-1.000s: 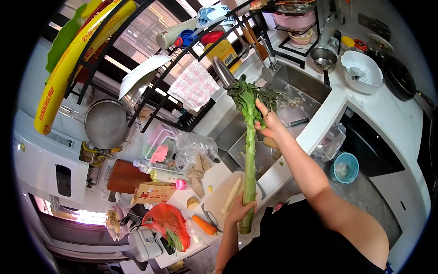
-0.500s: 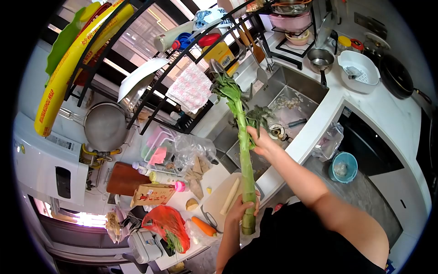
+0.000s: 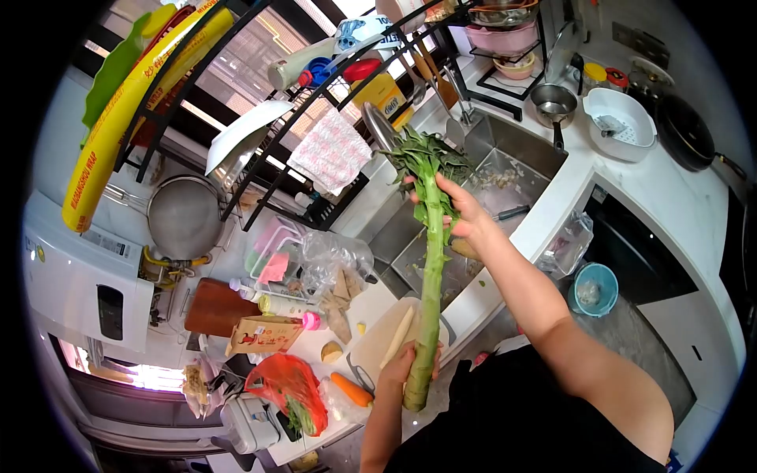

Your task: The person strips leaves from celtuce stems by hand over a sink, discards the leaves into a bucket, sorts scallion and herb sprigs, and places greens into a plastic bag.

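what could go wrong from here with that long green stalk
If the left hand loses its grip, the celtuce stalk might drop, as its butt end hangs past the counter edge. Leaves handled by the right hand could tear off and fall into the sink, perhaps among the scraps there.

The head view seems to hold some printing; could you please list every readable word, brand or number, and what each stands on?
"MIAOBANGSHOU WRAP": on the long yellow cling-wrap box; its Chinese characters are too blurred.
Yellow container: lettering too blurred.
Blue-printed white packet: letter fragments only, no whole word.
Cardboard box: red markings too small.
White wall appliance: label too small.
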`<control>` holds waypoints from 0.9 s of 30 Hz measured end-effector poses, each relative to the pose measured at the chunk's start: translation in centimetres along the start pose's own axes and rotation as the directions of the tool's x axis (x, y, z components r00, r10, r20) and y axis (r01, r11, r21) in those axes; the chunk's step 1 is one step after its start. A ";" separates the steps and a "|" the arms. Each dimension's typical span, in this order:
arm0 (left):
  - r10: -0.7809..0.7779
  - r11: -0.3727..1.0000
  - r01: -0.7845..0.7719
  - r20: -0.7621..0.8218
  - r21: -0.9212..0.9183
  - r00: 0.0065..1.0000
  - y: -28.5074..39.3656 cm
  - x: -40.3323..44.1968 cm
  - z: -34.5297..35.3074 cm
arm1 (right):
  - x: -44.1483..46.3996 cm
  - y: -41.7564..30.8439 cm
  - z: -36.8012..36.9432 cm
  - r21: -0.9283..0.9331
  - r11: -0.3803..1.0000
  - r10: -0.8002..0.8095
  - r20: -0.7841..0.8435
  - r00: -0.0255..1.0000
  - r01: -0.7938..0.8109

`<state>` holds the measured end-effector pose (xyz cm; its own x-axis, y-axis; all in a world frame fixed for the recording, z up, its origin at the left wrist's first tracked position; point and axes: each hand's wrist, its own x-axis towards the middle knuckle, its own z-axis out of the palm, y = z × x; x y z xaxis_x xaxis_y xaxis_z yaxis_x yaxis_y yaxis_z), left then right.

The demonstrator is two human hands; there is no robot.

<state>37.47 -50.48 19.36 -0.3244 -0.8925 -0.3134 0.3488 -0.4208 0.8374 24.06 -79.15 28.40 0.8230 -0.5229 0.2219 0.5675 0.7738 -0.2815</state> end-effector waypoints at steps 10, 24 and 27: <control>0.048 0.998 -0.042 -0.167 0.040 0.985 1.1 1.2 2.7 | 0.3 1.6 -1.2 -0.032 0.996 -0.092 -0.314 0.945 0.086; 0.090 0.979 -0.035 -0.276 0.199 0.957 2.2 0.9 1.7 | 1.7 4.0 -0.6 -0.372 0.883 -0.428 -0.392 0.814 0.285; 0.071 0.879 0.118 -0.373 0.462 0.925 1.1 0.1 0.9 | 1.6 1.4 -1.3 -0.643 0.763 -0.370 -0.517 0.772 -0.065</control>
<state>37.00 -50.84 20.67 0.0526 -0.9162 -0.3972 -0.1375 -0.4006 0.9059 26.24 -79.39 27.17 0.4387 -0.8745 -0.2068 0.3952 0.3944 -0.8296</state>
